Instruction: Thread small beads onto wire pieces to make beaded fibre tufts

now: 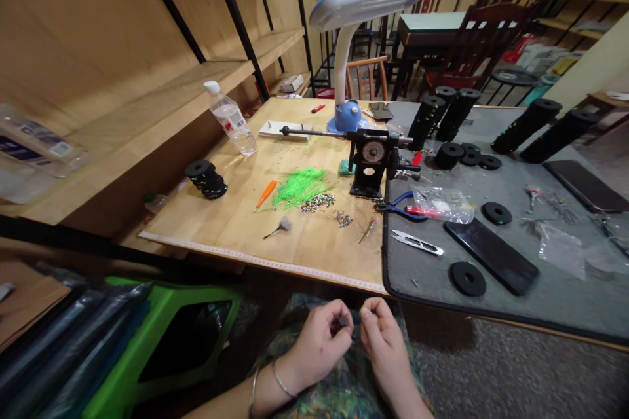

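Note:
Above my lap, just in front of the table edge, my left hand (pixel 330 334) is curled with thumb and fingers closed into a ring. Close beside it, my right hand (pixel 381 327) pinches thumb against forefinger. Anything between the fingertips of either hand is too small to make out. On the table beyond lie a heap of bright green strands (pixel 303 187), small coloured beads (pixel 318 202), an orange-handled tool (pixel 266 195) and a small grey brush-like tuft (pixel 284 224). Behind them stands a black hand-cranked winder (pixel 372 160) with a round dial and a long rod.
On the grey mat (pixel 427 288) lie white thread snips (pixel 417 242), blue-handled pliers (pixel 403 204), a phone (pixel 491 254) and black foam discs (pixel 468 278). Stacked foam rolls (pixel 426 123) stand behind. A lamp (pixel 348 116), a tilted bottle (pixel 232 121) and a green stool (pixel 162 340) are around.

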A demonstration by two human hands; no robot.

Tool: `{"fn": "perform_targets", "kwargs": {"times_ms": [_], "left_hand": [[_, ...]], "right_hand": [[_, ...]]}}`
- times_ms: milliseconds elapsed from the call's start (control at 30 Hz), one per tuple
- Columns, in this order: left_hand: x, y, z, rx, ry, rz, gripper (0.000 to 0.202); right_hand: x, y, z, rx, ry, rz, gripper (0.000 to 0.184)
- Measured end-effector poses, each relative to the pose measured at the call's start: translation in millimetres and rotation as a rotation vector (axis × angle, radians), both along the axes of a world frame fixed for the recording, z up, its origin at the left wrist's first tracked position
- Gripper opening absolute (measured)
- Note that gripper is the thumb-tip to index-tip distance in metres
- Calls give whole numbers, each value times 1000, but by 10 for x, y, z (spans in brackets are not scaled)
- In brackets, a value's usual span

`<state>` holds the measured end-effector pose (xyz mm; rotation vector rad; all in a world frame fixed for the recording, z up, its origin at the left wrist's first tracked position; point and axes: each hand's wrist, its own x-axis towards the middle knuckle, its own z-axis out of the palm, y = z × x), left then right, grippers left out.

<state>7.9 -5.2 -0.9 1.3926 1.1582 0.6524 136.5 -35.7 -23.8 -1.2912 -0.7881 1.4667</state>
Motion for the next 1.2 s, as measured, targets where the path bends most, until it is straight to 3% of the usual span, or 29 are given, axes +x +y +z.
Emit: {"fn": "perform_targets", "kwargs": {"times_ms": [300,567,700,833,1000,1200], "left_hand": [[-12,16,52,28,97,31,11],[-108,117,150,24,-45,109,4],[-76,135,133,-65,-141,178,8],[-81,170,104,-35,-160,222,10],[-176,250,121,-48,-199,265,16],[-218,257,175,-150,-233,123,32]], "right_hand": [[1,-24,18,42,-56,49,38],[111,-4,62,147,-413,220,22],[113,-5,106,203,-483,201,18],[167,-25,112,244,-520,147,16],[282,-26,100,204,-439,56,20],[298,19,160,131,-225,9,34]]}}
